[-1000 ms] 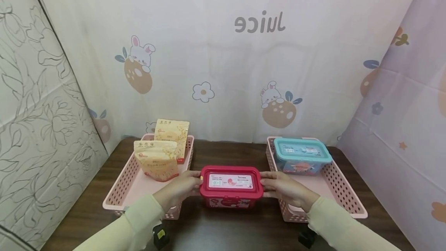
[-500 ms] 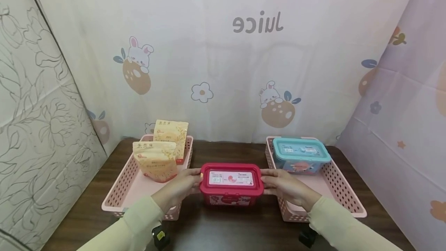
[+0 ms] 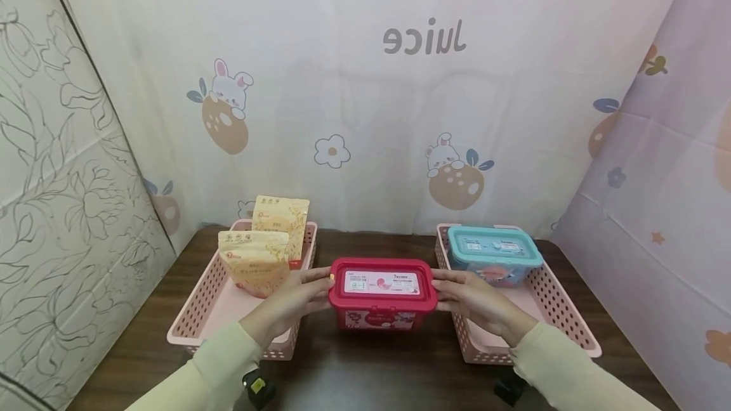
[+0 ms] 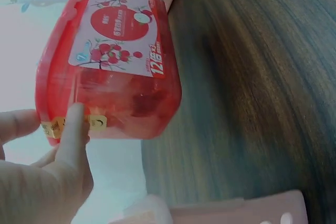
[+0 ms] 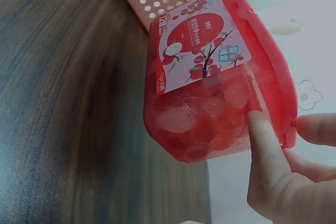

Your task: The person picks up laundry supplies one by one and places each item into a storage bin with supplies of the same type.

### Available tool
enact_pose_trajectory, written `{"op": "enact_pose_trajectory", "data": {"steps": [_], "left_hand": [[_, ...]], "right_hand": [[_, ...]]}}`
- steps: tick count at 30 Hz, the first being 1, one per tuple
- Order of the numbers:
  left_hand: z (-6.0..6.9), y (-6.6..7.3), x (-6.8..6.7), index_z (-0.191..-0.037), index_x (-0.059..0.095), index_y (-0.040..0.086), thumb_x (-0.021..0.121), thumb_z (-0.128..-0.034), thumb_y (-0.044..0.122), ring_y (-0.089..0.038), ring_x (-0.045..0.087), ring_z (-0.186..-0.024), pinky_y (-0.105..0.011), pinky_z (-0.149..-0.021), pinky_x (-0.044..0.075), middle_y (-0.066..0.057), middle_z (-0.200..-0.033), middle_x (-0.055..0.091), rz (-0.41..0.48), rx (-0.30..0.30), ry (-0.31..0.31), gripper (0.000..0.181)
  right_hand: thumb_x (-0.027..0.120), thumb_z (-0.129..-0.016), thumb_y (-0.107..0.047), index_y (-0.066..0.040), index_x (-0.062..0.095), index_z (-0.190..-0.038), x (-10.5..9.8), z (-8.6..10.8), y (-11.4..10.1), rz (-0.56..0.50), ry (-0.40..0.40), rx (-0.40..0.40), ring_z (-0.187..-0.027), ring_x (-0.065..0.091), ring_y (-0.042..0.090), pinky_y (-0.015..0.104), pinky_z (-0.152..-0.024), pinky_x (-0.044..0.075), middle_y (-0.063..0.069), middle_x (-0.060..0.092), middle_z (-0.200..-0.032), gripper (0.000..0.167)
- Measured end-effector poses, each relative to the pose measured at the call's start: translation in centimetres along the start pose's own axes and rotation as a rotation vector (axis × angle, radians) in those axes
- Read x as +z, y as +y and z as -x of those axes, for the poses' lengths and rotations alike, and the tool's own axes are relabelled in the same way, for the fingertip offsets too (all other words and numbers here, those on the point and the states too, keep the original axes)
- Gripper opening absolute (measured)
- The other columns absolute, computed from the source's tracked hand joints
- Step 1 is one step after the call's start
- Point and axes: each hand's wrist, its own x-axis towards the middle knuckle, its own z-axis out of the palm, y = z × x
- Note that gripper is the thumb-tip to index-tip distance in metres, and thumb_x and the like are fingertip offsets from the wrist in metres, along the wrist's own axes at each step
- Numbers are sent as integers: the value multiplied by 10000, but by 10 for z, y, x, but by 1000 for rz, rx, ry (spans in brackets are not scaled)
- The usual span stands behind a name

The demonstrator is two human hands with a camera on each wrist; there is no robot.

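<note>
Between my hands is a red lidded plastic box, its long side facing me. It looks raised off the table, with a dark shadow below. My left hand holds its left end, and my right hand holds its right end. In the left wrist view, fingers grip the lid's rim and the end wall. Fingers do the same in the right wrist view, where rounded pieces show through the clear red wall. Printed fruit labels cover the box's long sides.
A pink perforated basket on the left holds two yellow pouches. Another pink basket on the right holds a blue lidded box. Both stand on a dark wooden table. A patterned curtain hangs behind.
The red box has risen a little in the head view and looks slightly larger, with both hands moving along with it. The baskets and their contents have stayed put.
</note>
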Motion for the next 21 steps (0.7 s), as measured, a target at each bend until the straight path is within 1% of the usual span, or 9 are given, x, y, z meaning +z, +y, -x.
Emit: {"op": "enact_pose_trajectory", "data": {"steps": [4, 8, 14, 17, 21], "left_hand": [[1, -1, -1, -1471, 455, -13, 643, -997, 273, -341, 627, -1169, -420, -953, 534, -213, -1356, 580, 2, 20, 7, 585], [2, 1, -2, -1480, 468, 29, 673, -977, 315, -330, 619, -1189, -399, -955, 532, -201, -1376, 574, 32, 33, 18, 614], [4, 10, -1, -1489, 476, 75, 677, -973, 325, -305, 608, -1212, -390, -988, 506, -171, -1400, 569, 93, 67, 16, 608], [3, 14, -1, -1486, 483, 82, 675, -977, 306, -294, 599, -1223, -373, -993, 503, -166, -1409, 563, 130, 79, 23, 589], [2, 18, 0, -1476, 505, 109, 691, -965, 312, -286, 591, -1236, -359, -990, 504, -145, -1415, 564, 160, 81, 38, 580]], "right_hand": [[536, -1052, -191, 156, 214, -1508, 0, 4, -6, -16, 8, -20, -1104, 649, 208, 345, -942, 542, 284, 481, -1429, 658], [540, -1052, -199, 144, 228, -1513, -1, 7, -12, -30, 32, -33, -1105, 645, 165, 323, -940, 541, 247, 514, -1418, 655], [577, -1038, -253, 78, 263, -1537, -1, 9, -20, -66, 88, -19, -1114, 647, 167, 324, -964, 527, 174, 574, -1375, 676], [586, -1034, -255, 53, 277, -1543, 0, 9, -23, -92, 112, -21, -1120, 650, 173, 340, -987, 510, 163, 570, -1383, 671], [580, -1037, -246, 46, 278, -1545, 1, 9, -27, -117, 124, -32, -1121, 653, 174, 334, -980, 509, 164, 546, -1412, 659]]}}
